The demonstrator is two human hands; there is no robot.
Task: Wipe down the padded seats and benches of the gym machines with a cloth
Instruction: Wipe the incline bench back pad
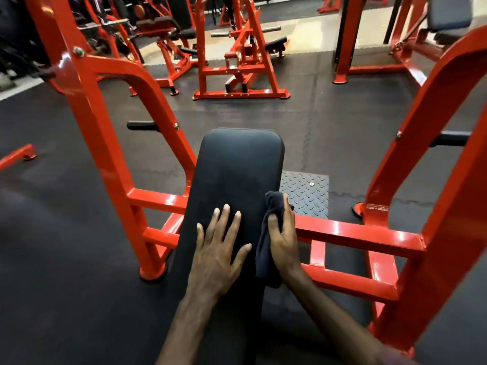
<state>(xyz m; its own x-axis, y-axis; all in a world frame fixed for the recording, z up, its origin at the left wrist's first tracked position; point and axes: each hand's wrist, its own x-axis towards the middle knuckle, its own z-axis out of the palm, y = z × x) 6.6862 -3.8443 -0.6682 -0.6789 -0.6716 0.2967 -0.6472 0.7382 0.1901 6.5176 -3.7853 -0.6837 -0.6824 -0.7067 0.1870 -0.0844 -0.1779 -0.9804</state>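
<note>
Both hands are on the black padded bench (237,180): the left hand (218,248) lies flat with fingers spread on the pad, and the right hand (283,241) grips a dark cloth (266,243) against the bench's right edge. Its long axis runs straight away from the person. Red frame (110,143) uprights flank it; a tread plate (307,193) lies beyond on the right, other red machines (237,61) farther off.

Red machine frame (110,143), diamond-tread foot plate (307,192) (bolt at centre), dark rubber floor (66,259)
</note>
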